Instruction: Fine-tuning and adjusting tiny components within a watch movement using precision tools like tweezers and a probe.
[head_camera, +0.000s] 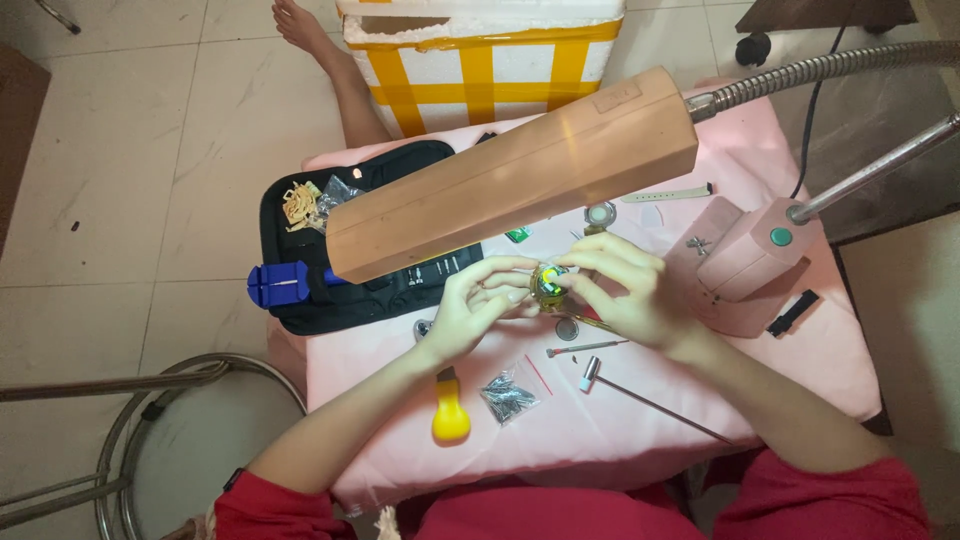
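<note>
Both hands meet over a small table covered in pink cloth (760, 370). A small round gold-coloured watch case (547, 283) with a green and blue patch on it sits between them. My left hand (478, 305) pinches it from the left with thumb and fingers. Fingertips of my right hand (622, 285) hold it from the right and above. A round metal disc (567, 329) and a thin metal tool (585, 348) lie on the cloth just below my hands.
A pink desk lamp head (510, 175) hangs over the table, its base (752, 250) at right. A black tool pouch (330, 240) with a blue tool (285, 283) lies left. A small hammer (640, 395), yellow-handled tool (450, 415), bag of small parts (510, 395), foam box (480, 55), metal stool (190, 440).
</note>
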